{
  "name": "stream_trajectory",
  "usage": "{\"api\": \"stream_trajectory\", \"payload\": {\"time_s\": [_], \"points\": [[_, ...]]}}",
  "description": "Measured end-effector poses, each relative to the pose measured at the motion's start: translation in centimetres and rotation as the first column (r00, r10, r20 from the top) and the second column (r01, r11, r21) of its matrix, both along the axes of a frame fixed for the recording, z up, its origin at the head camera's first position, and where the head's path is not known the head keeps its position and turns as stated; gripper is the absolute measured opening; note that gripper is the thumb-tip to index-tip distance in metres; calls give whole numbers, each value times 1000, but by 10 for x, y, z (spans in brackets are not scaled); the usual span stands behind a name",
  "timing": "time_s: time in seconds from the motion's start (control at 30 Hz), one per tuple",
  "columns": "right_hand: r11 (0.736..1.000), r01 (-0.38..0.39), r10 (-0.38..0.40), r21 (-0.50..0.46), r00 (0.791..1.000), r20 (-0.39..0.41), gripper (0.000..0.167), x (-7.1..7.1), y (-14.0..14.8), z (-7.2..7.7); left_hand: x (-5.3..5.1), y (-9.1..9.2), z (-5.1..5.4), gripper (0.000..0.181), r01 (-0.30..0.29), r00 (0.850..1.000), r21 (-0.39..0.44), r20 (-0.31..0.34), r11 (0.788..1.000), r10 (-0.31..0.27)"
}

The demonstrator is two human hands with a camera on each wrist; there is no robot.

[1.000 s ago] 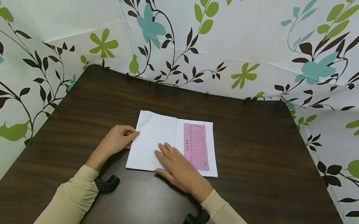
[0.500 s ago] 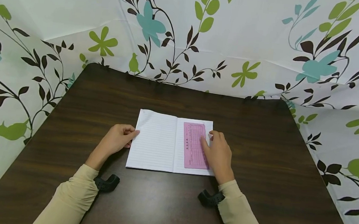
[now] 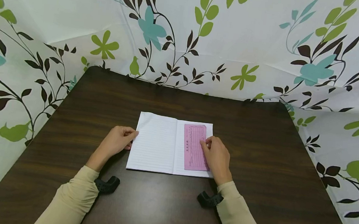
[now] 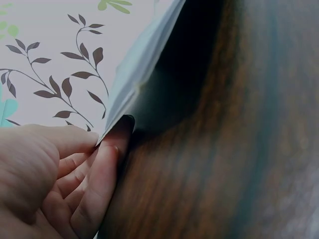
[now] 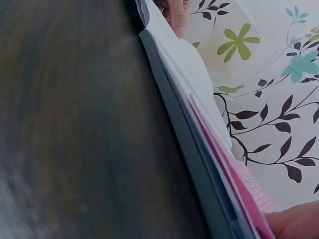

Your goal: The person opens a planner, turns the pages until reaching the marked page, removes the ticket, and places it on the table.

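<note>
An open lined notebook (image 3: 153, 149) lies on the dark wooden table. On its right page is a pink printed form slip (image 3: 194, 147), also seen edge-on in the right wrist view. My left hand (image 3: 117, 139) pinches the notebook's left edge; in the left wrist view the thumb of that left hand (image 4: 60, 169) lies on top and fingers are underneath. My right hand (image 3: 218, 159) pinches the slip's right edge, its thumb on the printed face. Only a small part of the right hand (image 5: 299, 221) shows in the right wrist view, so its fingertips are mostly hidden there.
The brown wood-grain table (image 3: 277, 179) stretches around the notebook on all sides. Behind and beside it hangs a white cloth (image 3: 265, 26) with leaf and flower prints. A black wrist device (image 3: 107, 184) sits on each forearm.
My right hand has moved from flat across the notebook's middle to the pink slip's right edge, and its thumb and fingers have closed there. The left hand has kept its hold.
</note>
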State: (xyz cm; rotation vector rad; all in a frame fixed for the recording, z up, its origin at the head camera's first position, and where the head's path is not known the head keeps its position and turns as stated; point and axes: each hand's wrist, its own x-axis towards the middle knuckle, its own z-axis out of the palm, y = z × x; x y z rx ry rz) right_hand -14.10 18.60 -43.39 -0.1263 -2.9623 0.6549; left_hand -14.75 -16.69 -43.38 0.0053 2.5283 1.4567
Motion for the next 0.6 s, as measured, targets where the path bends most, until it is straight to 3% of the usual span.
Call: {"api": "stream_trajectory", "payload": {"time_s": [0.37, 0.6], "points": [[999, -29, 28, -25, 998, -57, 24, 0, 3, -1, 3, 1, -1, 33, -10, 1000, -4, 7, 1000, 10], [982, -14, 8, -186, 1000, -30, 26, -3, 11, 4, 0, 1, 0, 33, -7, 1000, -17, -5, 1000, 7]]}}
